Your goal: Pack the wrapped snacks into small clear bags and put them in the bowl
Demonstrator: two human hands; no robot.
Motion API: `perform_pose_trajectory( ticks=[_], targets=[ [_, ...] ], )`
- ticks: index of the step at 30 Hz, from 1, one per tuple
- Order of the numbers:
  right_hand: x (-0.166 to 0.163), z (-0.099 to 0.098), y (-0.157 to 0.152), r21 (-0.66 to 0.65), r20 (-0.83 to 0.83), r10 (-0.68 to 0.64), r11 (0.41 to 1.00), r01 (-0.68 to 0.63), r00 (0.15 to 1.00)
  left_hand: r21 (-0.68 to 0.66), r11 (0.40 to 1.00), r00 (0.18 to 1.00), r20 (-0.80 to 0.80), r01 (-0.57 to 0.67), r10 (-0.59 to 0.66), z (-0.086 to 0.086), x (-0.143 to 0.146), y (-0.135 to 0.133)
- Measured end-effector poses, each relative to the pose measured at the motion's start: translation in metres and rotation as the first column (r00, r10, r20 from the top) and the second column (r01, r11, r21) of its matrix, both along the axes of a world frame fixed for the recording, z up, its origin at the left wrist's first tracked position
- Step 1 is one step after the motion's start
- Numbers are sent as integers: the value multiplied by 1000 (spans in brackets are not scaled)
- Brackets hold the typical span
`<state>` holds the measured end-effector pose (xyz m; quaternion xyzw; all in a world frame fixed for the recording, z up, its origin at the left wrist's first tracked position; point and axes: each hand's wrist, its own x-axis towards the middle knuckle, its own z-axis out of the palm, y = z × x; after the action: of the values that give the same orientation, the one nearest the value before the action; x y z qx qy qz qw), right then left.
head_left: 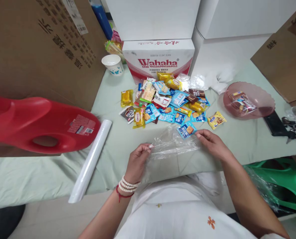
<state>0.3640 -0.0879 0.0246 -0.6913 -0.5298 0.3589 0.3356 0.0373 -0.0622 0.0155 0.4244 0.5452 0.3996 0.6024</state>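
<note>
two hands, left hand (137, 161) and right hand (212, 142), pinch one clear bag (171, 146) beside one pink bowl (248, 99).

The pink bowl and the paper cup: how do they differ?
The pink bowl is wide, shallow and translucent; the paper cup is narrow, tall, opaque white with a blue print. The bowl holds a few snack packets; nothing shows inside the cup. Both stand upright on the pale green cloth.

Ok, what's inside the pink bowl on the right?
The pink bowl holds a few wrapped snacks. What lies under them is covered.
</note>
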Motion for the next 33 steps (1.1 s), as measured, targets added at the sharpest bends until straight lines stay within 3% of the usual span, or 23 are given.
perform_pose_trajectory(
  ticks=[3,9,13,15,17,20,24,26,29,31,33],
  targets=[
    [-3,3,14,-26,11,29,999,-29,1000,-154,988,993,113,34,-16,4,8,0],
    [-43,-7,37,-121,10,174,978,-172,985,-275,960,989,148,49,-8,14,24,8],
    [-51,-6,41,-51,-28,204,977,-206,979,-210,952,964,-99,223,-247,15,34,13],
    [-47,-5,42,-68,-79,198,977,-203,977,-129,955,929,-226,269,-292,9,37,15],
    [-41,-6,43,-88,-154,136,985,-151,979,-67,981,943,-272,180,-192,2,36,17],
    [-31,-12,45,-102,-242,-3,994,-22,970,-81,996,980,-199,-26,10,-8,29,23],
    [-25,-22,52,-62,-218,-96,995,85,971,-123,985,982,-156,-124,104,-12,18,36],
    [-25,-26,57,-37,-172,-118,993,114,978,-36,978,942,-278,-205,187,-9,14,41],
    [-27,-31,64,-20,-91,-161,987,160,983,327,899,743,-516,-290,427,-4,11,38],
    [-28,-34,66,-11,-48,-178,984,178,983,533,825,638,-574,-186,514,-1,10,29],
    [-30,-35,67,-7,-27,-177,984,177,984,572,815,682,-633,93,366,0,9,20]
  ],
)
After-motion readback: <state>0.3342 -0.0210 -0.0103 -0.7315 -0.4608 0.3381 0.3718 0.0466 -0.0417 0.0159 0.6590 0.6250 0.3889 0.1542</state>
